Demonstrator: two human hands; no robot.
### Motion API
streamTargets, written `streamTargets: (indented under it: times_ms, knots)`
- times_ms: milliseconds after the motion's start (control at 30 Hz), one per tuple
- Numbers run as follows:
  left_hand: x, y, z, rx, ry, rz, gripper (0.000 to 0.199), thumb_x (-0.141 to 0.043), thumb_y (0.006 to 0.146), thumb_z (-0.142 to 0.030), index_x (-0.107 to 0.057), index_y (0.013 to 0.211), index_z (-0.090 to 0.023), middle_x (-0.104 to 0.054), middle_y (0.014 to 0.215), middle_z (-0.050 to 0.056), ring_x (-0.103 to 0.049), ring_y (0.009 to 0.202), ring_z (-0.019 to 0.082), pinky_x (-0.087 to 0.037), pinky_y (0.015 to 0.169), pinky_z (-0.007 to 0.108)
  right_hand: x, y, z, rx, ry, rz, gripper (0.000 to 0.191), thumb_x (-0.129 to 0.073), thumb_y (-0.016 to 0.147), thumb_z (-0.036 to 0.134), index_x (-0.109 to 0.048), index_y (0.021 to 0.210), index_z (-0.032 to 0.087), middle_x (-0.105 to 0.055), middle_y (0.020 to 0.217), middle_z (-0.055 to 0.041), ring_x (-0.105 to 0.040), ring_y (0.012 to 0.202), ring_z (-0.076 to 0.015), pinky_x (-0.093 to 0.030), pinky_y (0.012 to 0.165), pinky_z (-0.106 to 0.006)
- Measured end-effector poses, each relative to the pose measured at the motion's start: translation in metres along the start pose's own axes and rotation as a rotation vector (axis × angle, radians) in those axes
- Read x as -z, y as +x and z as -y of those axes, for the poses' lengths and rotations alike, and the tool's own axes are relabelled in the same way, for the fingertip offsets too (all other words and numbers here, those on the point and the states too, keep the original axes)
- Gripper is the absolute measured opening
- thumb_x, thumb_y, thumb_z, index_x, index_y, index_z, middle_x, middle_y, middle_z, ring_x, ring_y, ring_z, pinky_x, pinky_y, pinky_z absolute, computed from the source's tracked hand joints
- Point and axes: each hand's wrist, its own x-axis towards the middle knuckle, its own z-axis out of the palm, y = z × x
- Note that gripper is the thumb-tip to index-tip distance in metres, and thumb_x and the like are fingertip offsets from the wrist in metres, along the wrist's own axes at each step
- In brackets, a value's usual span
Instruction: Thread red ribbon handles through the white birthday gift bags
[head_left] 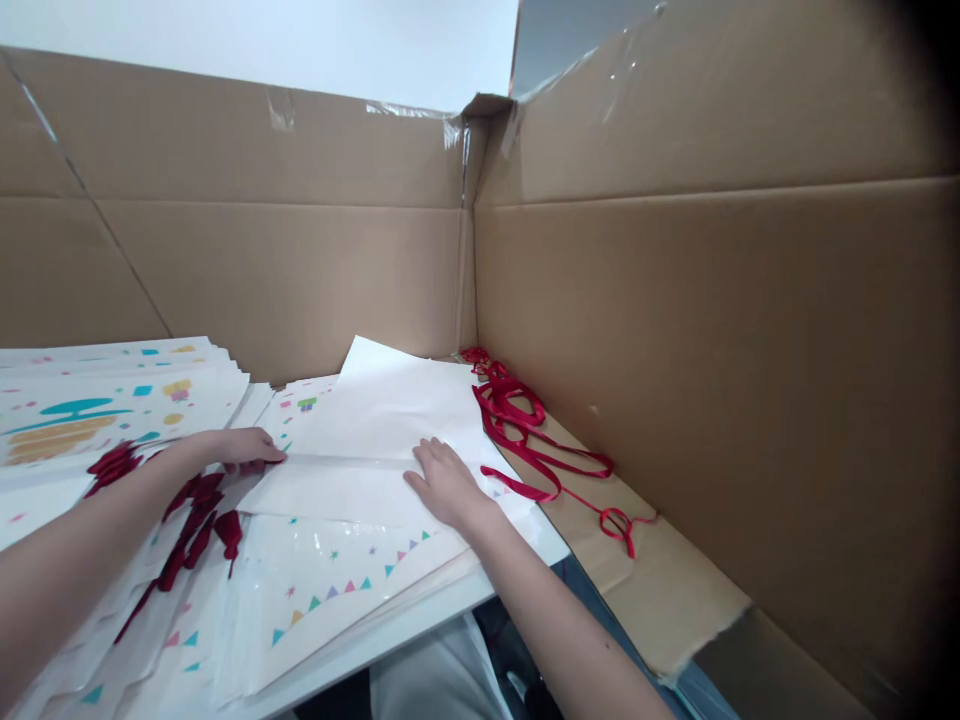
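Head view: my right hand [446, 485] lies spread flat on the paper sheet [382, 400], my left hand [244, 448] sits fingers together at its left edge, pinch unclear; sheet looks light and floppy, best taken by that edge.

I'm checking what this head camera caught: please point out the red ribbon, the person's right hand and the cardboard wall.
Red ribbon [577, 458], head view, on a ribbon strand beside the white sheets.
Right hand [444, 484], head view, on the back of the hand.
Cardboard wall [697, 330], head view, on the right panel.
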Motion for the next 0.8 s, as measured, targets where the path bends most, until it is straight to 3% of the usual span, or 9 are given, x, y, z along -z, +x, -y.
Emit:
streamTargets:
  times_ms: [100,333,533,700,800]
  knots:
    - [0.002,0.007,0.000,0.062,-0.049,0.143,0.039,-0.070,0.067,-0.056,-0.064,0.072,-0.018,-0.063,0.063,0.001,-0.055,0.065,0.018,-0.040,0.056,0.025,0.002,-0.001,0.001,0.012,-0.007,-0.012,0.050,-0.044,0.102,0.039,-0.054,0.139,0.007,-0.045,0.154,-0.0234,-0.033,0.149,-0.0335,-0.021,0.122,-0.049]
    - [0.009,0.009,-0.002,0.077,-0.065,0.170,0.031,-0.074,0.064,-0.048,-0.063,0.074,-0.021,-0.055,0.065,-0.001,-0.049,0.065,0.016,-0.038,0.059,0.025,0.002,-0.004,0.003,0.025,0.010,-0.026,0.045,-0.044,0.102,0.036,-0.058,0.133,0.006,-0.048,0.151,-0.0231,-0.034,0.148,-0.0351,-0.022,0.122,-0.050]
    - [0.017,-0.003,0.000,0.105,-0.423,0.262,0.031,-0.069,0.073,-0.049,-0.057,0.077,-0.020,-0.054,0.070,-0.001,-0.047,0.067,0.014,-0.039,0.063,0.020,0.002,-0.005,0.002,0.024,0.017,-0.046,0.043,-0.045,0.102,0.035,-0.059,0.131,0.007,-0.053,0.145,-0.0205,-0.037,0.146,-0.0353,-0.021,0.123,-0.048]
    - [0.018,0.007,0.016,0.023,-0.521,0.294,0.037,-0.079,0.067,-0.047,-0.058,0.069,-0.017,-0.051,0.063,-0.002,-0.043,0.062,0.012,-0.036,0.058,0.017,0.001,-0.005,0.002,0.018,0.020,-0.051,0.041,-0.045,0.102,0.035,-0.058,0.132,0.010,-0.052,0.147,-0.0183,-0.036,0.147,-0.0332,-0.023,0.123,-0.047]
    - [0.022,0.016,0.033,-0.018,-0.517,0.233,0.041,-0.085,0.059,-0.044,-0.054,0.060,-0.016,-0.050,0.058,-0.002,-0.043,0.057,0.012,-0.035,0.053,0.017,0.001,-0.006,0.002,0.020,0.026,-0.062,0.041,-0.046,0.102,0.034,-0.058,0.133,0.009,-0.052,0.148,-0.0188,-0.036,0.148,-0.0327,-0.023,0.124,-0.047]
